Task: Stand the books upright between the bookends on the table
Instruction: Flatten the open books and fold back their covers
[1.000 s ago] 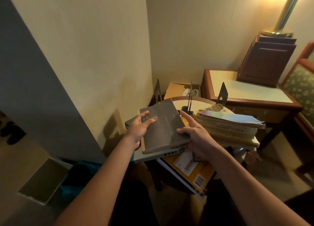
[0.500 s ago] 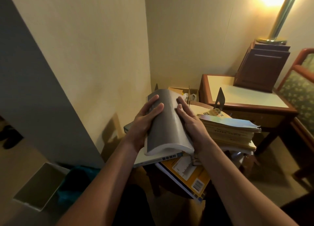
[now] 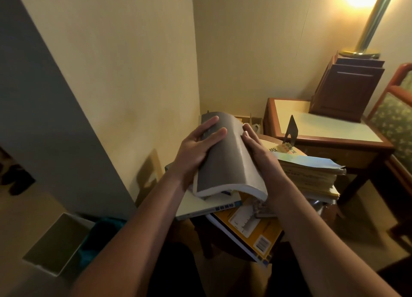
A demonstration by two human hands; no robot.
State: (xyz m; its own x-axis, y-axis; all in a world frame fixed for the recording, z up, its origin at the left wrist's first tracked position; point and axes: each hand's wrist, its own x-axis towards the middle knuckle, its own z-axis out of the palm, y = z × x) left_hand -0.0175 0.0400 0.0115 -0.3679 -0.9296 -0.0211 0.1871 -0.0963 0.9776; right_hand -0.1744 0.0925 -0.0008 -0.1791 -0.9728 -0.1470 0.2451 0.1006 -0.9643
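As I read the head camera from left to right, a pale bin (image 3: 53, 245) stands on the floor at the lower left, beside the wall. Next, the left hand (image 3: 196, 149) grips the grey book (image 3: 225, 156) at its left edge, with the thumb and a finger laid over the cover and the palm against the side. I find the grey book raised off the pile, cover up and bowed into an arch between the two hands, not upright. Under it lie a pale book (image 3: 200, 205) and a yellow book (image 3: 252, 232), which overhangs toward me. The right hand (image 3: 260, 156) presses against the page edge with straight fingers; I cannot tell where its thumb sits. Just right of that hand, a stack of books (image 3: 312, 174) lies flat. One dark bookend (image 3: 291, 129) stands upright behind the stack. Farther right are a side table (image 3: 334, 136) carrying a brown box (image 3: 345, 89), a lit lamp (image 3: 374, 18) and a chair (image 3: 396, 118).
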